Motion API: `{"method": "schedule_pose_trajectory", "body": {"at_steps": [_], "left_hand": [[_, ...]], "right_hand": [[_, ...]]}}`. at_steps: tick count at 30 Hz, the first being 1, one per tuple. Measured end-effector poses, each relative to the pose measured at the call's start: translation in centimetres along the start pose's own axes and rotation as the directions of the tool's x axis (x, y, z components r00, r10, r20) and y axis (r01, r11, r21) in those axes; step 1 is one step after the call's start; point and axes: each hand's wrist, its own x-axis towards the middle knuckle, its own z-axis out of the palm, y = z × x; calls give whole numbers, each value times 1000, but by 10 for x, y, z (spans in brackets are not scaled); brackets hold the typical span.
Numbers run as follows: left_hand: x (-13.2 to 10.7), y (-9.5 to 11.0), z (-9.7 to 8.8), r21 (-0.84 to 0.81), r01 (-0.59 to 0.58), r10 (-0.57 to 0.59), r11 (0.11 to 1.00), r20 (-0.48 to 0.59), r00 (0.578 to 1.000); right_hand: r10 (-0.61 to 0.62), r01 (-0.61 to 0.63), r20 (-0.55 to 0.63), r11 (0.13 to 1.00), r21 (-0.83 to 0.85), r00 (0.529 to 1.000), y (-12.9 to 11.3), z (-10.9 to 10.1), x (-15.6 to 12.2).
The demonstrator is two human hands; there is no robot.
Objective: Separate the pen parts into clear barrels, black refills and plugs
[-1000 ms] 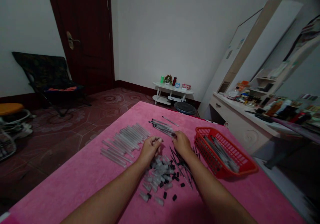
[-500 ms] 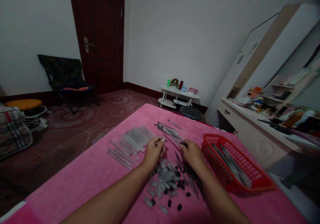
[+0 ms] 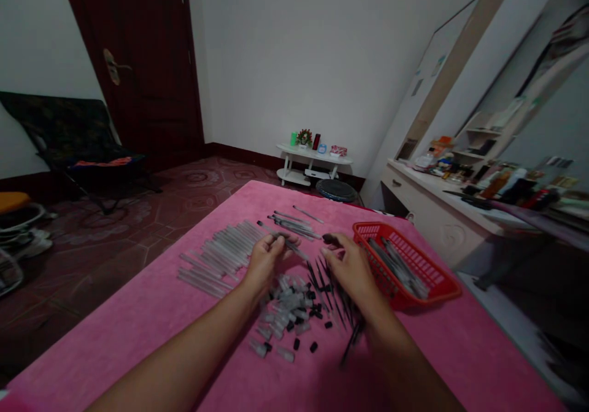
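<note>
Pink cloth (image 3: 115, 332) bears tubes (image 3: 230, 245), basket (image 3: 446, 290), apparently caps (image 3: 286, 305).

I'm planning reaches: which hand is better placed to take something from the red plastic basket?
Probably the right hand: it is close to the red plastic basket; the left hand is farther away, holding a thin rod.

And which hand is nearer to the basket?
Right. The right hand is just left of the basket; the left hand is farther left, beside the tubes.
</note>
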Motion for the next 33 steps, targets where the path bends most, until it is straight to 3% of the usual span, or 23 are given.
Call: {"method": "schedule_pose_trajectory", "body": {"at_steps": [5, 8, 11, 15, 18, 28, 33], "left_hand": [[4, -5, -12, -19, 18, -18, 1000, -12, 1000], [1, -8, -15, 17, 42, -41, 999, -10, 999], [-1, -9, -15, 54, 52, -52, 997, -5, 999], [-1, -10, -15, 43, 41, -42, 998, 13, 999], [0, -10, -15, 20, 34, -34, 999, 22, 999], [-2, -9, -18, 22, 40, -41, 999, 42, 998], [-1, -11, -20, 10, 37, -37, 999, 57, 998]], "right_hand": [[88, -88, 55, 996, -12, 995, -2, -31, -1], [110, -83, 124, 976, -203, 986, -5, -44, -12], [183, -71, 194, 876, -476, 964, -2, -57, -32], [356, -119, 260, 764, -634, 898, 13, -66, -65], [462, -197, 285, 748, -634, 840, 26, -61, -85], [516, -376, 132, 755, -537, 846, 41, -40, -99], [586, -494, 164, 778, -390, 794, 46, -40, -100]]}}
